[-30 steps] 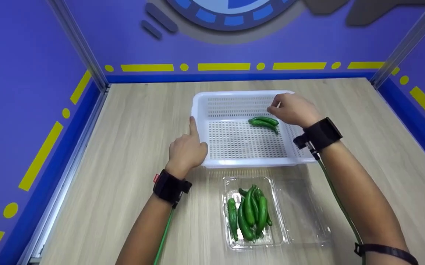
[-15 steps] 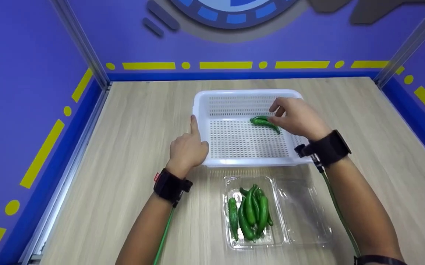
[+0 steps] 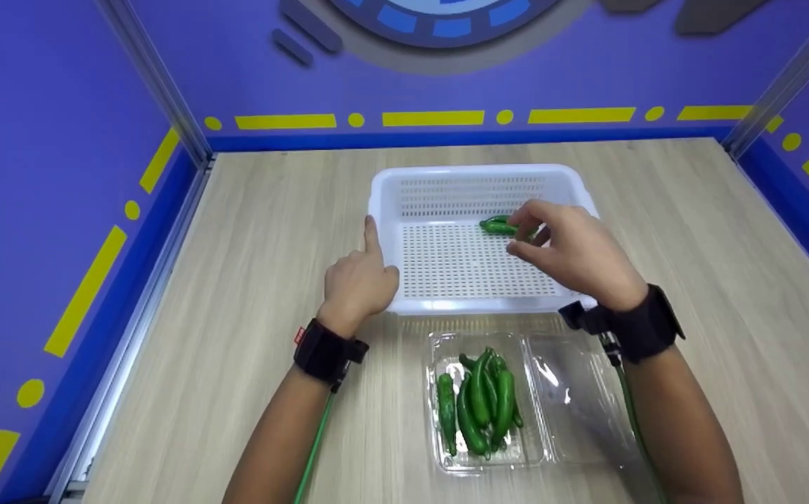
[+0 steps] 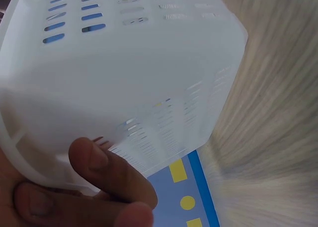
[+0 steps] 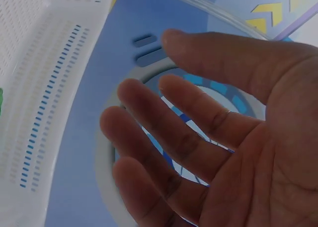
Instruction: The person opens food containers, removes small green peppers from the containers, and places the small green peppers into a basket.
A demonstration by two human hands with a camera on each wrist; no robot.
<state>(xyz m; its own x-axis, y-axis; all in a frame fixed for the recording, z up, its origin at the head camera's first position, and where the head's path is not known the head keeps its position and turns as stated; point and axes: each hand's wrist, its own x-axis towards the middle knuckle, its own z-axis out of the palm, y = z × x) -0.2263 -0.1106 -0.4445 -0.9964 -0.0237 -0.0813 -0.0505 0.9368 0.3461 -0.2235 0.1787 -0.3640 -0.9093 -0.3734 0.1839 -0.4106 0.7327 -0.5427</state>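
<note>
In the head view, my left hand (image 3: 358, 283) holds the left rim of a white perforated plastic basket (image 3: 474, 306), index finger stretched along the edge. The left wrist view shows its other fingers (image 4: 117, 172) bent beneath the rim, outside the basket wall. Above the basket's right side hovers my right hand (image 3: 576, 248), fingers loosely bent and apart. Its palm and fingers hold nothing in the right wrist view. Green chili peppers (image 3: 495, 227) lie on the basket floor, partly hidden behind the right hand. Several more green peppers (image 3: 481, 402) fill a clear plastic container in front.
The clear container (image 3: 535, 420) lies on the wooden table (image 3: 250, 294) just in front of the basket, its transparent lid (image 3: 579, 406) folded open to the right. Purple-blue walls (image 3: 446, 84) enclose the table at the back and both sides.
My right hand has come back toward me from the basket's far right part, and its fingers have spread. The left hand stays at the rim. The peppers keep their places.
</note>
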